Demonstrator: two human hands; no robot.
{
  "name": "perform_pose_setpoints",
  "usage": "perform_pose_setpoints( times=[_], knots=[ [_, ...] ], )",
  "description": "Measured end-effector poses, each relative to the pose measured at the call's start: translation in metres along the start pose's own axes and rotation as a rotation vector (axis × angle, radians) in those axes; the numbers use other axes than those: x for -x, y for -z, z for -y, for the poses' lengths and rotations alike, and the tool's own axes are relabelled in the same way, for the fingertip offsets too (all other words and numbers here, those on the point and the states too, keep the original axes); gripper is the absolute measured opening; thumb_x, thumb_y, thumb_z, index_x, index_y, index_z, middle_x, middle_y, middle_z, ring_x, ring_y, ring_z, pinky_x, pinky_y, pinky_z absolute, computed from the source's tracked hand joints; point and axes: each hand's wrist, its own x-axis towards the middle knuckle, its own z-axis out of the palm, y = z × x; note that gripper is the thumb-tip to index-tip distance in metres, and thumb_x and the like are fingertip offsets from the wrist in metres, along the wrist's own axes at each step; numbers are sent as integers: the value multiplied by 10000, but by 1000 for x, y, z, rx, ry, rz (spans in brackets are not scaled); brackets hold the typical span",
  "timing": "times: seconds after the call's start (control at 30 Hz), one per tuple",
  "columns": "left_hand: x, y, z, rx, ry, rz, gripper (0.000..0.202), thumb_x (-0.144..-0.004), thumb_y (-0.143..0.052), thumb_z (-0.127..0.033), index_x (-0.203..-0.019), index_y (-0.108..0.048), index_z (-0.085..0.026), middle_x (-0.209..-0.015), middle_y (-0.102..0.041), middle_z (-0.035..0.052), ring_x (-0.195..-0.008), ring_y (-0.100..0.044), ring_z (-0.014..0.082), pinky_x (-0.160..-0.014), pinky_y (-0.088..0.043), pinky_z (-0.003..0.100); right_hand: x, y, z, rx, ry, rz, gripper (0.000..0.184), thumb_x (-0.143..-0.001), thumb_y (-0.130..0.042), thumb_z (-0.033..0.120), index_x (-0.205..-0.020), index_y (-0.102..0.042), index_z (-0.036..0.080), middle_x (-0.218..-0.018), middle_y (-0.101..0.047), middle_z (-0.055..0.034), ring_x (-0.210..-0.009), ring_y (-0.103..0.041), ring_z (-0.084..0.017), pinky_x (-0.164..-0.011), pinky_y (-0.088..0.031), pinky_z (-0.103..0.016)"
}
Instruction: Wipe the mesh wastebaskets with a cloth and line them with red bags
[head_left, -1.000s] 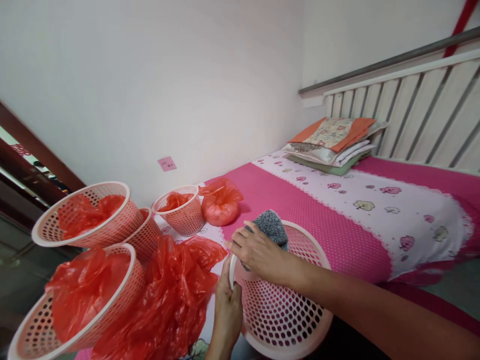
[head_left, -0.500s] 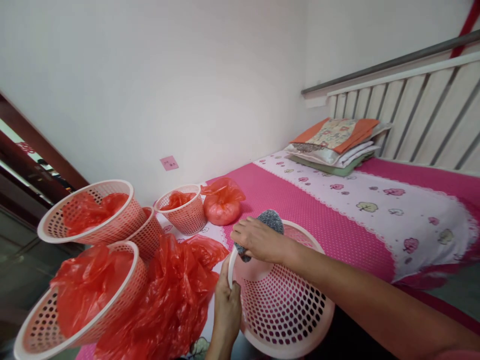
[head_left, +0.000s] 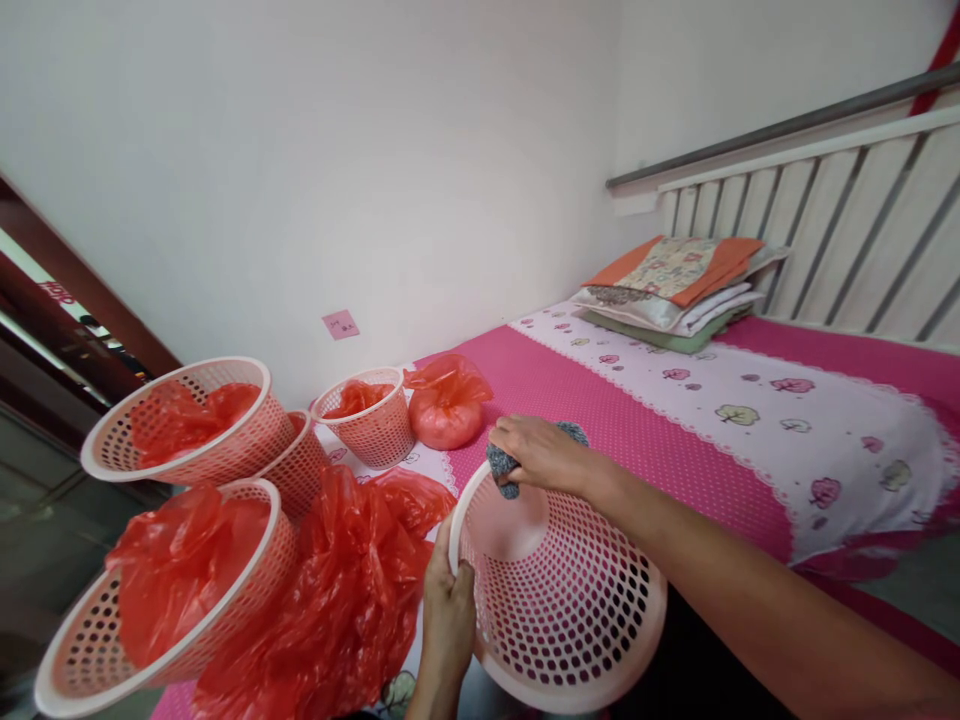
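A pink plastic basket [head_left: 570, 600] with a holed wall lies tilted in front of me, its mouth turned toward me. My left hand [head_left: 448, 610] grips its rim on the left side, thumb bent over the edge. A grey cloth [head_left: 503, 468] is bunched in my right hand [head_left: 541, 455], which presses it on the basket's upper rim. Part of the cloth sticks out behind the fingers. Crumpled red plastic bags [head_left: 337, 600] lie just left of my left hand.
At the left stand more pink baskets [head_left: 274, 398] with red bags inside. A tied red bag [head_left: 448, 415] sits by a smaller basket [head_left: 375, 435] near the wall. Folded pillows [head_left: 667, 285] are stacked on the pink bed [head_left: 720, 470], before a white railing [head_left: 825, 220].
My right hand has slid right along the rim with the cloth. The basket has tilted a little, showing more of its inside, while my left hand keeps its grip.
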Motion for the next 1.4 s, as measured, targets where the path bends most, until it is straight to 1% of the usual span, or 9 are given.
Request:
perform_pose_setpoints(
  times=[0.33,0.43,0.57,0.63,0.77,0.83,0.97,1.17,1.4],
  knots=[
    [-3,0,-4,27,-8,37,587,-817,-591,-265,-1397,-619,-184,-1435,-665,135,-1364,-593,302,-1213,-387,460,7,-4,-13,-52,-54,-54,209,-797,-794,251,-917,-633,194,-925,-661,-41,-820,-600,-207,-695,-395,-311],
    [-3,3,2,-21,11,-13,607,-798,-594,-270,-1397,-617,-177,-1449,-652,137,-1392,-566,302,-1232,-358,445,11,-1,-10,-86,-32,-58,349,-792,-843,318,-1060,-659,191,-1015,-686,-64,-907,-631,-238,-768,-432,-333],
    [-1,5,7,-63,17,-61,588,-792,-593,-265,-1374,-636,-192,-1404,-683,116,-1389,-566,299,-1226,-365,435,15,-3,2,-101,46,-106,622,-818,-848,478,-1309,-595,191,-1185,-682,-120,-1093,-625,-308,-931,-438,-430],
    [0,5,8,-68,13,-73,577,-797,-596,-260,-1368,-639,-195,-1407,-679,114,-1390,-563,301,-1234,-352,442,14,-8,9,-50,59,-137,561,-860,-810,486,-1280,-599,179,-1183,-675,-132,-1087,-612,-314,-941,-426,-448],
    [2,5,8,-63,11,-88,567,-805,-597,-251,-1369,-643,-202,-1434,-661,115,-1412,-543,304,-1252,-326,449,8,-17,17,90,8,-161,239,-906,-742,329,-1027,-618,164,-1049,-668,-112,-956,-589,-287,-870,-402,-409],
    [2,5,9,-53,17,-82,576,-807,-599,-249,-1380,-638,-193,-1435,-660,124,-1410,-546,307,-1247,-335,452,5,-17,17,112,-13,-149,168,-896,-718,264,-970,-599,171,-1008,-660,-101,-913,-578,-272,-840,-391,-392],
    [0,6,13,-24,40,-82,618,-817,-598,-245,-1432,-599,-185,-1435,-661,137,-1379,-577,315,-1216,-382,464,4,-13,10,85,-35,-133,155,-900,-713,233,-961,-579,183,-1006,-662,-96,-925,-580,-262,-810,-396,-366],
    [-3,8,16,-9,53,-51,630,-835,-594,-255,-1461,-565,-180,-1445,-650,144,-1374,-578,307,-1212,-381,458,16,-10,-12,-24,-81,-140,232,-943,-740,332,-973,-552,199,-985,-666,-71,-899,-601,-235,-769,-405,-334],
    [-5,10,5,-4,91,-103,614,-775,-641,-323,-1370,-646,-172,-1364,-704,144,-1303,-628,338,-1136,-466,458,42,-18,-28,-101,-268,-191,217,-971,-692,328,-935,-510,215,-947,-652,-57,-863,-609,-223,-739,-414,-315]
  ],
)
